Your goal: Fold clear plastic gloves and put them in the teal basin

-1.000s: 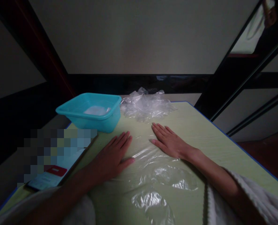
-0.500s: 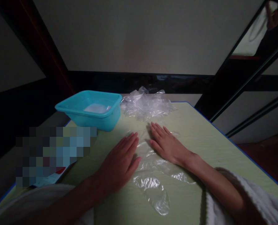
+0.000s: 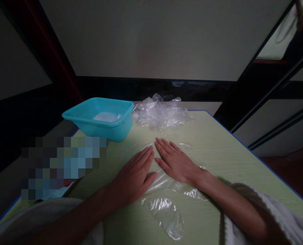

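Left fingers: Straight and nearly side by side, the thumb held out from them, the left hand [image 3: 136,175] lies palm down with nothing in its grasp.
Right fingers: Stretched out flat with slight gaps, thumb apart, the right hand [image 3: 175,160] rests palm down over clear plastic [image 3: 165,212], gripping nothing.
Fingertips: The two sets angle inward and nearly meet; whether they touch cannot be told.
Clear plastic: The thin, wrinkled piece lies on the table [image 3: 225,146], partly under the hands, two rounded lobes reaching toward the person. The flat palms seem placed to keep so light a film against the surface. Its full outline is hidden.
Plastic heap: Beyond the fingertips, a loose, crumpled pile of similar clear plastic [image 3: 161,115] sits at the table's far edge, apparently set back to leave room for both hands.
Basin: A blue plastic basin [image 3: 102,129] stands left of the heap, just beside it, with something whitish [image 3: 106,117] inside, too unclear to name.
Left side: A flat object [image 3: 56,194], mostly pixelated, lies near the left forearm.
Sleeves: Pale, thick cloth [image 3: 265,207] is pushed back off both forearms, perhaps to keep it clear of the film.
Backdrop: A plain wall [image 3: 151,41] rises behind the table.
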Motion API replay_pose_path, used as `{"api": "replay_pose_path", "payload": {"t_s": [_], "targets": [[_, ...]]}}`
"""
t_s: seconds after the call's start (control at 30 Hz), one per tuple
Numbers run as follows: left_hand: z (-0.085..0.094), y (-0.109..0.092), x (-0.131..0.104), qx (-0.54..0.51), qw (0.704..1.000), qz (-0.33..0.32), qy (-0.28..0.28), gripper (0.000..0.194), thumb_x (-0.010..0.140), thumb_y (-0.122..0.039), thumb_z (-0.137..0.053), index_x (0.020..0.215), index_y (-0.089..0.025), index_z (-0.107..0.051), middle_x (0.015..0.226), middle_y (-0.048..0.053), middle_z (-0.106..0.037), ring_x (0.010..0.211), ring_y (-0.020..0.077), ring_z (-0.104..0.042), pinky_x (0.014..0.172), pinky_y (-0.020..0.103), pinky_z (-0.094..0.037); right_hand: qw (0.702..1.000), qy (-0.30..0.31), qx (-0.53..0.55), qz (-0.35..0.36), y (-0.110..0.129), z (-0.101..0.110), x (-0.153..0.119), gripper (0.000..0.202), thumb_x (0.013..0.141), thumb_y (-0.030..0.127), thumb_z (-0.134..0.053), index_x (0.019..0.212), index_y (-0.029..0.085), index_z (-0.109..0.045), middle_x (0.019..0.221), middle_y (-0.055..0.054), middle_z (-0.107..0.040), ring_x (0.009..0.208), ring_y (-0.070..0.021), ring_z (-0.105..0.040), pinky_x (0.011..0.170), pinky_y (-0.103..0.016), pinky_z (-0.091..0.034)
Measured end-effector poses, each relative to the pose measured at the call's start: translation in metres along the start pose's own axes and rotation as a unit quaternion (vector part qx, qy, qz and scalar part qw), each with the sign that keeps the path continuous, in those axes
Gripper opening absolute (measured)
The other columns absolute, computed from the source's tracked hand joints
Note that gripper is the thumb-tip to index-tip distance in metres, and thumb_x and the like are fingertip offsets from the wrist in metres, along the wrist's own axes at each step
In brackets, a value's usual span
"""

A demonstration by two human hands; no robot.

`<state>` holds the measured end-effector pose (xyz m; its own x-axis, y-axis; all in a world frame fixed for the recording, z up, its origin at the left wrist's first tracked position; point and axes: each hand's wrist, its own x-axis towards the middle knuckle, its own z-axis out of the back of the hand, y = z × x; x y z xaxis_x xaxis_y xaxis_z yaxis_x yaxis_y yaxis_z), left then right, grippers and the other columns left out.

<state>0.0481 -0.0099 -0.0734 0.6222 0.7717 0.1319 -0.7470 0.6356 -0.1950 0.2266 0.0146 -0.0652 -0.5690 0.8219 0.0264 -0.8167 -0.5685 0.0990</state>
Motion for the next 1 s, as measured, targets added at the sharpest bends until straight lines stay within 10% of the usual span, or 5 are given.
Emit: {"api": "replay_pose_path", "payload": {"t_s": [1.0], "targets": [[0.005, 0.01, 0.002, 0.074, 0.992, 0.095, 0.028, 0.06, 0.088, -0.047, -0.042, 0.137, -0.014, -0.036, 0.147, 0.011, -0.027, 0.134, 0.036, -0.022, 0.106, 0.049, -0.027, 0.993, 0.003, -0.031, -0.115, -0.05, 0.0, 0.001, 0.064, 0.093, 0.049, -0.018, 0.142, 0.009, -0.024, 0.149, -0.009, -0.018, 0.136, -0.0242, -0.015, 0.11, -0.043, -0.019]]}}
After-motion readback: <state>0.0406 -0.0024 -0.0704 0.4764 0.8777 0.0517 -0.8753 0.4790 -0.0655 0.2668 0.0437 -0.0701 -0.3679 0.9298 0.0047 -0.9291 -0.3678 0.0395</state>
